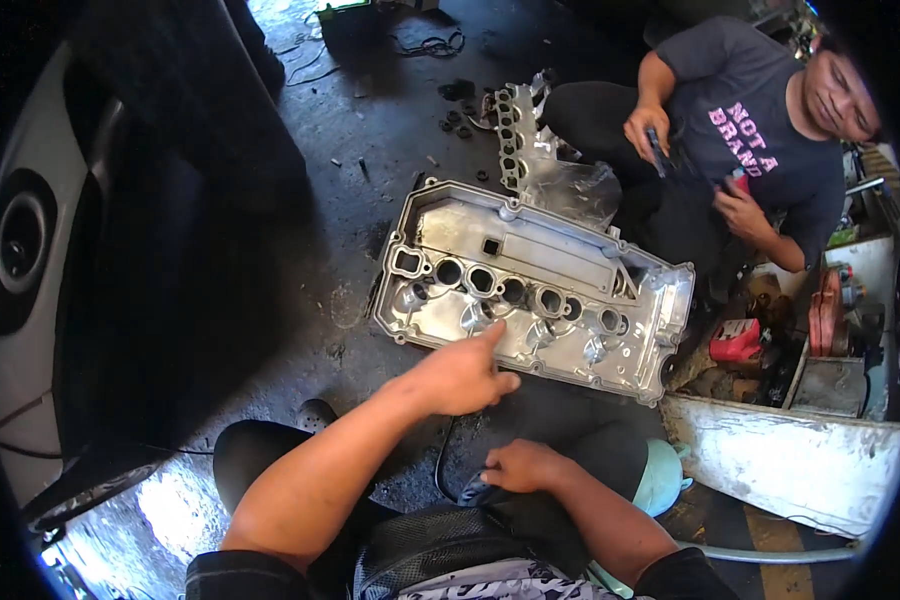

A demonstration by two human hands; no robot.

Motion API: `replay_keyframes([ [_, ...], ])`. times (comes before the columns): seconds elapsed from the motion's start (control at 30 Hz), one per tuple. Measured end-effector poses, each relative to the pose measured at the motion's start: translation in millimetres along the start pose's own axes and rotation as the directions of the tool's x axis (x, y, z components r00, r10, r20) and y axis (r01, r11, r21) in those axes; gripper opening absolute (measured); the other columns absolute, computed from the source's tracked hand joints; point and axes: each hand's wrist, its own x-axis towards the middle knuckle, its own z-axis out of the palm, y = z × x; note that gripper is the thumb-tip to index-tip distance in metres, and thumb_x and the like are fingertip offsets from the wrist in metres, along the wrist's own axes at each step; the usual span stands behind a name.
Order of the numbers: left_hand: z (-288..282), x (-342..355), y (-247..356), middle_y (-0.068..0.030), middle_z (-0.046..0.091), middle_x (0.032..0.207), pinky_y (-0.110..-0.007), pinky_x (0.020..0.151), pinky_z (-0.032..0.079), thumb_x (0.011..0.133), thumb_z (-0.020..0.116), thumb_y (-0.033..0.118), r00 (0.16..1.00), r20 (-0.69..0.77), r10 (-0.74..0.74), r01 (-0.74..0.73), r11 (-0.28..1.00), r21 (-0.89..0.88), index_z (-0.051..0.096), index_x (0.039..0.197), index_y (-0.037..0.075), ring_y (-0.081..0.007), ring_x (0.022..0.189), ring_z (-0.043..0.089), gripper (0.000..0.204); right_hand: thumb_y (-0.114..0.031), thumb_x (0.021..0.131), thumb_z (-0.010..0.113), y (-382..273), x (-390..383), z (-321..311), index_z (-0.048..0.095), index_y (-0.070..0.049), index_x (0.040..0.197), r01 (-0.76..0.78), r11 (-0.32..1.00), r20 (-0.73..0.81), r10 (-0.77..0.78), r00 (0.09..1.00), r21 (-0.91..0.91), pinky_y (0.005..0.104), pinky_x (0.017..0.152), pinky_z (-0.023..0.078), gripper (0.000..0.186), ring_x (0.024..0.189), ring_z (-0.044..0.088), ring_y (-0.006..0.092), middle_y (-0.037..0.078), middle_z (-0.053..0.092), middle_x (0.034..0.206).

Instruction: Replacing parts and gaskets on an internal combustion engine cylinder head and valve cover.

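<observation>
The aluminium engine cover (535, 290) lies inner side up on the floor (350, 130), already removed and looking clean. The left hand (460, 375) points its index finger at the near edge, other fingers curled, holding nothing. The right hand (523, 465) rests on the knee, fingers loosely together, empty.

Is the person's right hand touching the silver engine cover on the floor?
No, the right hand rests near the lap, apart from the engine cover; only the left hand points at it.

Dark, oil-stained concrete floor (360, 130) with a sunlit patch (175, 505).
</observation>
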Motion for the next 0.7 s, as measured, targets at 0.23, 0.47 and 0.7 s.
replay_keyframes([
  [0.23, 18, 46, 0, -0.0085, 0.067, 0.078, -0.031, 0.055, 0.051, 0.094, 0.072, 0.022, 0.999, 0.049, -0.01, 0.026, 0.944, -0.33, 0.01, 0.163, -0.006, -0.0157, 0.063, 0.06, 0.097, -0.046, 0.096, 0.065, 28, 9, 1, 0.075, -0.008, 0.111, -0.056, 0.995, 0.0, 0.056, 0.998, 0.086, 0.0468, 0.097, 0.053, 0.042, 0.11, 0.069, 0.038, 0.017, 0.075, 0.113],
  [0.47, 21, 65, -6, -0.0079, 0.068, 0.079, -0.032, 0.055, 0.053, 0.092, 0.073, 0.025, 1.0, 0.022, 0.012, -0.004, 0.952, -0.307, 0.013, 0.163, -0.007, -0.016, 0.063, 0.061, 0.099, -0.047, 0.096, 0.063, 40, 6, 10, 0.075, -0.007, 0.11, -0.048, 0.994, -0.005, 0.048, 0.999, 0.102, 0.047, 0.1, 0.052, 0.044, 0.111, 0.069, 0.0378, 0.019, 0.074, 0.115],
  [0.7, 17, 54, -7, -0.0071, 0.065, 0.078, -0.03, 0.055, 0.05, 0.095, 0.072, 0.026, 1.0, 0.005, -0.025, 0.025, 0.952, -0.305, 0.012, 0.164, -0.006, -0.0135, 0.063, 0.057, 0.096, -0.046, 0.096, 0.063, 26, 7, 5, 0.076, -0.007, 0.107, -0.03, 0.995, -0.014, 0.031, 0.999, 0.091, 0.048, 0.099, 0.052, 0.043, 0.111, 0.069, 0.0383, 0.019, 0.074, 0.115],
])
